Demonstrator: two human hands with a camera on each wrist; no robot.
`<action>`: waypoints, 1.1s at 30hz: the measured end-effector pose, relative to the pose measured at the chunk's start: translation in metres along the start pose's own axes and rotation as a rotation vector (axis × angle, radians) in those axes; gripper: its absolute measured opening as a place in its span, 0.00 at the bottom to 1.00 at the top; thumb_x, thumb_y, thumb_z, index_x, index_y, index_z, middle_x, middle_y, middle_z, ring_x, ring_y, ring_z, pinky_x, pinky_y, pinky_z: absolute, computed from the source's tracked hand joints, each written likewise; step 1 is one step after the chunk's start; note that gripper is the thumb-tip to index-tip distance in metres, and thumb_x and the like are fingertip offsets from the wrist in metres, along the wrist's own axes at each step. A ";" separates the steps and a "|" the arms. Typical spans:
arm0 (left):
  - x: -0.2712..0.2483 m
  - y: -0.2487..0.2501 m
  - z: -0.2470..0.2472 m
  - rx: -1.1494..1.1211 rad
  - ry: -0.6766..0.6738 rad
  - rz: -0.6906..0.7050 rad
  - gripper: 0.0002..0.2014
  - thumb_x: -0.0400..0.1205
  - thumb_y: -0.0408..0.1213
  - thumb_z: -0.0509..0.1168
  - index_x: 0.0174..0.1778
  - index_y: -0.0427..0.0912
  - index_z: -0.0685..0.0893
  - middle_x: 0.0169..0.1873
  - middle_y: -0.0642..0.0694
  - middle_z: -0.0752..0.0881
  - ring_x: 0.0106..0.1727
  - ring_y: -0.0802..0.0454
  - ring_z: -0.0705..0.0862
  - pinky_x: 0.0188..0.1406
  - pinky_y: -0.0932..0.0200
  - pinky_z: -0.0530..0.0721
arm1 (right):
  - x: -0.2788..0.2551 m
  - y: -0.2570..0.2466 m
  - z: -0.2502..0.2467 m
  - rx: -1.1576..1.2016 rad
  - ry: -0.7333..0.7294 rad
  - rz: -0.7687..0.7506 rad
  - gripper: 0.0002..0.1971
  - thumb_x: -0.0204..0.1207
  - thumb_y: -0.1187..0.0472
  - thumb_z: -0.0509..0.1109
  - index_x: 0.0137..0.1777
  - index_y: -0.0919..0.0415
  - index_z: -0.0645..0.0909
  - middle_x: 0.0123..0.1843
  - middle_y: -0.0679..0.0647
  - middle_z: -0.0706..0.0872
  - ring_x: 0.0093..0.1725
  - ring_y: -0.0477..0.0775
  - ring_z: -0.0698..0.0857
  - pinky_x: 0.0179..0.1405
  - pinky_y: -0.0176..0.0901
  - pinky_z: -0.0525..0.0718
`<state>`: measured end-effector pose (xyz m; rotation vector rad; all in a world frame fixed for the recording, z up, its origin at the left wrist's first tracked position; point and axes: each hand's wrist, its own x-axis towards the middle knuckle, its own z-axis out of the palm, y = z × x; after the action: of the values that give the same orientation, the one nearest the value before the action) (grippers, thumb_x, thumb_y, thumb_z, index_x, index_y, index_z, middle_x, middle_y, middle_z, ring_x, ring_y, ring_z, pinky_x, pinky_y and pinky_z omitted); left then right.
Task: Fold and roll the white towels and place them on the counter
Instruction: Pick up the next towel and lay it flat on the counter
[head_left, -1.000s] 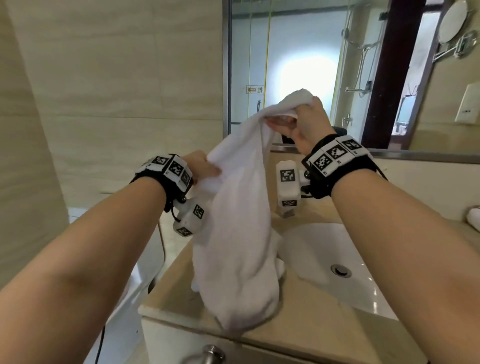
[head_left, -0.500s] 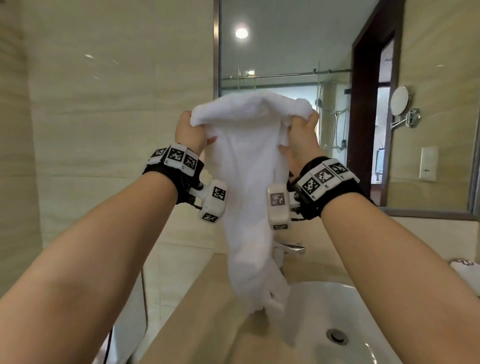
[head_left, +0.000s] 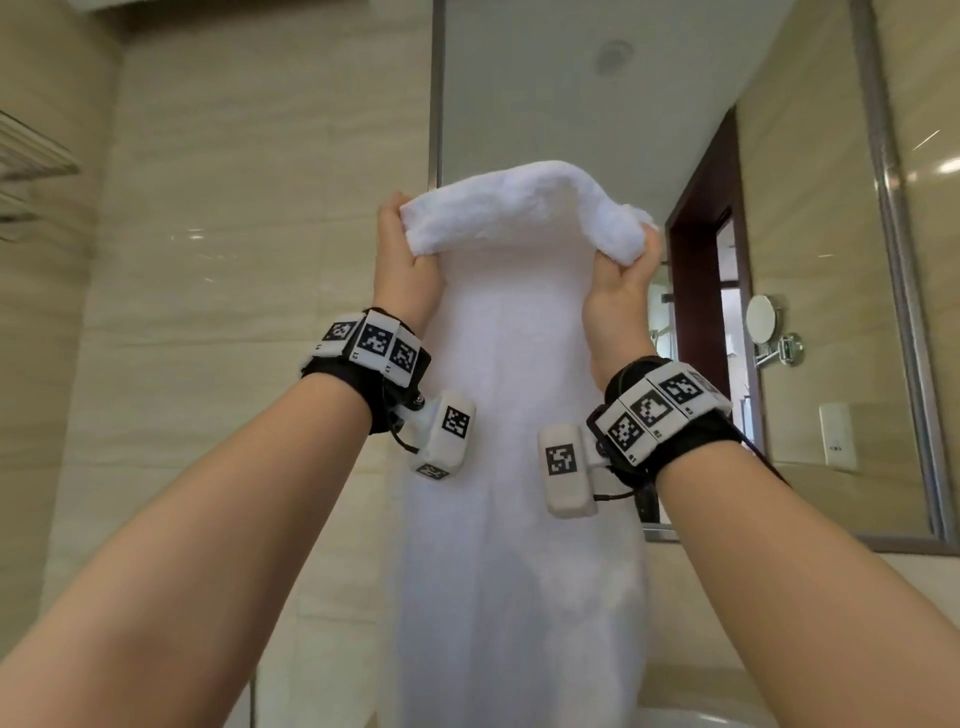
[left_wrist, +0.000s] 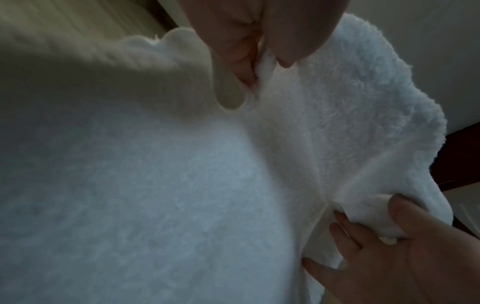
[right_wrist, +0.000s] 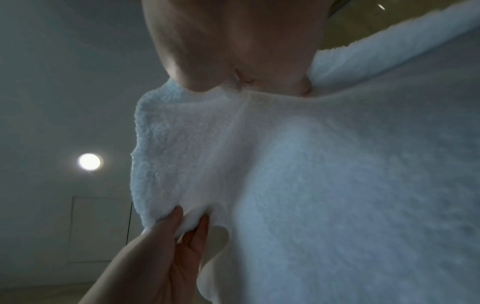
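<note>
A white towel hangs lengthwise in front of me, held up by its top edge. My left hand pinches the upper left corner, and my right hand grips the upper right corner, with the edge bunched over both. In the left wrist view, my left hand's thumb and fingers clamp a fold of the towel, and the right hand shows lower right. The right wrist view has the right hand pinching the towel, with the left hand's fingers holding the far corner. The towel's lower end is out of view.
A large framed mirror fills the wall behind the towel. A wire shelf sticks out at the upper left. The white sink rim shows at the bottom edge. A round wall mirror and a socket appear at the right.
Both hands have risen, and the left hand moved up from the towel's side to its top edge. The towel has lifted off the counter and now hangs spread between them.
</note>
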<state>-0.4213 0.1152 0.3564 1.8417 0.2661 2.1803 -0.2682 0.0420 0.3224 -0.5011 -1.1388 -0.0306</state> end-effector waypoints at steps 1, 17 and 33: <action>0.000 0.002 -0.001 -0.001 0.001 0.001 0.24 0.81 0.28 0.55 0.74 0.35 0.62 0.60 0.42 0.77 0.56 0.47 0.79 0.54 0.49 0.81 | 0.000 -0.001 0.000 0.002 0.005 -0.014 0.18 0.87 0.58 0.52 0.75 0.49 0.55 0.61 0.38 0.69 0.53 0.25 0.70 0.42 0.09 0.68; -0.077 -0.157 -0.044 0.874 -0.394 -0.581 0.11 0.83 0.36 0.53 0.53 0.34 0.76 0.49 0.37 0.81 0.44 0.41 0.76 0.42 0.53 0.72 | -0.055 0.153 -0.020 -0.464 0.107 0.503 0.07 0.80 0.64 0.52 0.53 0.61 0.71 0.37 0.50 0.75 0.45 0.56 0.78 0.44 0.48 0.77; -0.212 -0.258 -0.081 0.720 -0.921 -1.163 0.24 0.51 0.39 0.69 0.43 0.36 0.86 0.52 0.38 0.85 0.48 0.39 0.83 0.47 0.50 0.83 | -0.176 0.249 -0.065 -0.658 -0.316 1.034 0.15 0.71 0.65 0.69 0.59 0.62 0.79 0.52 0.60 0.83 0.49 0.58 0.81 0.40 0.45 0.79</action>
<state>-0.4453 0.2937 0.0634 1.9413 1.5199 0.3952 -0.2203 0.1979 0.0567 -1.6821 -1.0409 0.6055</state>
